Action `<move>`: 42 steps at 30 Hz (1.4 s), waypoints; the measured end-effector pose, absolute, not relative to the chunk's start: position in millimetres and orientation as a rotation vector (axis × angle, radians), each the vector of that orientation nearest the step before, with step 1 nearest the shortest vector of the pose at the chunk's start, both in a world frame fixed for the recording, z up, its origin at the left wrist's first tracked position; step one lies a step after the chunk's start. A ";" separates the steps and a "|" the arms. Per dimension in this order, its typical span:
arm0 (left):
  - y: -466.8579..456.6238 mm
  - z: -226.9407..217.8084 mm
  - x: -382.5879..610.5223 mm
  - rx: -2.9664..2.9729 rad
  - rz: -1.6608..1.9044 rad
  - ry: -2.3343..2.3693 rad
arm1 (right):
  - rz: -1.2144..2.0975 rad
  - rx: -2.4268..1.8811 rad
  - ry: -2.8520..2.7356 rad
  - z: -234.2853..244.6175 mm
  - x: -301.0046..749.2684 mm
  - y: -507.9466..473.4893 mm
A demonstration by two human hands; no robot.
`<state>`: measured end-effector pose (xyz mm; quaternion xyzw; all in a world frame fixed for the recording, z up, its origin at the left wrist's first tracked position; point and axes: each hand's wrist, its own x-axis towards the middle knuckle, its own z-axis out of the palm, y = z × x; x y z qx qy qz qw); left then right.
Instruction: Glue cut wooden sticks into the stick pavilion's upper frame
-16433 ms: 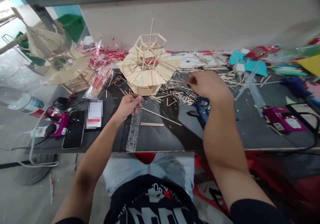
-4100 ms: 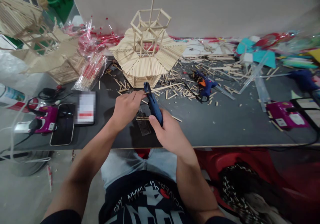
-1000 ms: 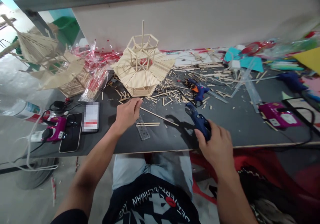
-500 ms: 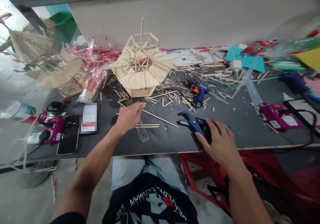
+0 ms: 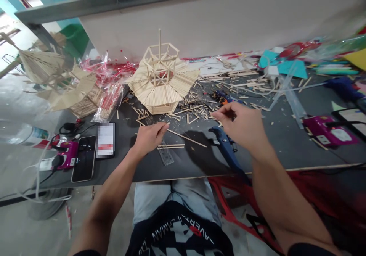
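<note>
My left hand (image 5: 149,137) rests on the black tabletop (image 5: 268,153) with its fingers pinched on a short wooden stick. The tip of the stick pokes out toward a long thin stick (image 5: 187,138). A clear ruler (image 5: 165,153) lies just right of this hand. My right hand (image 5: 243,125) hovers above the table, thumb and forefinger drawn together. Whether anything is between them is hidden. Blue cutters (image 5: 225,146) lie on the table under my right wrist. A hexagonal stick model (image 5: 161,85) with a roof stands behind both hands.
Cut stick scraps (image 5: 200,111) litter the table behind my hands. A blue glue gun (image 5: 224,95) lies among them. A phone (image 5: 83,163) and a purple device (image 5: 65,149) sit at the left. Another purple device (image 5: 321,133) is at the right. A second stick model (image 5: 57,76) stands at the far left.
My right hand has let go of the blue cutters, which now lie on the table, and has risen toward the scrap pile. My left hand has stayed by the ruler.
</note>
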<state>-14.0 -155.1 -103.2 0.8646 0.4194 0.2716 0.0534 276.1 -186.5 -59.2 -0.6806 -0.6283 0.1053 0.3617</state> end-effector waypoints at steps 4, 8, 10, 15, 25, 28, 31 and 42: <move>-157.2 -100.4 -12.6 2.697 0.866 1.189 | 0.388 -1.805 -1.574 -62.2 280.5 -187.1; -160.7 -99.1 -9.4 2.779 0.913 1.102 | 0.429 -1.847 -1.529 -73.7 295.5 -211.8; -162.0 -98.7 -8.1 2.806 0.938 1.057 | 0.447 -1.874 -1.489 -81.4 305.2 -227.3; -160.5 -98.2 -9.7 2.825 1.012 1.023 | 0.389 -1.855 -1.315 -103.1 322.9 -264.0; -157.1 -61.8 -31.2 2.907 0.954 1.079 | 0.504 -1.820 -1.320 -109.4 318.2 -302.9; -160.6 -37.2 -32.5 2.970 0.926 1.133 | 0.426 -1.774 -1.506 -104.5 320.9 -292.3; -159.2 -12.2 -30.6 2.995 0.797 1.233 | 0.480 -1.562 -1.808 -95.4 316.5 -274.8; -101.6 44.3 -29.1 2.828 1.094 1.322 | 0.360 -2.139 -1.678 -82.5 341.0 -159.5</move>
